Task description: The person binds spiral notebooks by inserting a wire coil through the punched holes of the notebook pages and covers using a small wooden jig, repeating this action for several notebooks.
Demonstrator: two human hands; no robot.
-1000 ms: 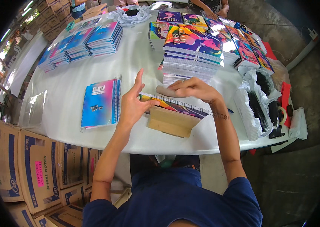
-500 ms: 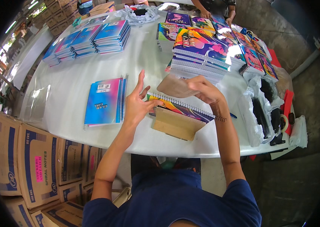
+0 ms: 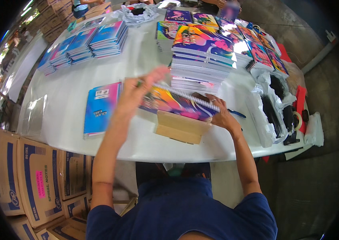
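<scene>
A colourful spiral notebook (image 3: 181, 105) leans spine-up on a tan cardboard stand (image 3: 183, 128) in front of me. My right hand (image 3: 222, 117) grips its right end. Beside those fingertips, behind the wire spine, a dark brown flat piece (image 3: 200, 97) partly shows. Motion smears my left hand (image 3: 137, 90), raised by the notebook's left end; whether its fingers hold anything is unclear. Under and beside the left forearm lie blue-and-pink spiral notebooks (image 3: 97, 107), partly covered by it.
Tall stacks of colourful notebooks (image 3: 201, 60) stand just beyond, with blue stacks (image 3: 107, 38) at far left. White wrappings with black wire spirals (image 3: 269, 116), a tape roll (image 3: 297, 120) and a blue pen (image 3: 237, 113) lie right. Cartons (image 3: 37, 176) rise at lower left. Other people are across the table.
The brown flat piece has come down from above the notebook to behind its spine. My right hand lowered to the notebook's right end; my left hand shifted left and up.
</scene>
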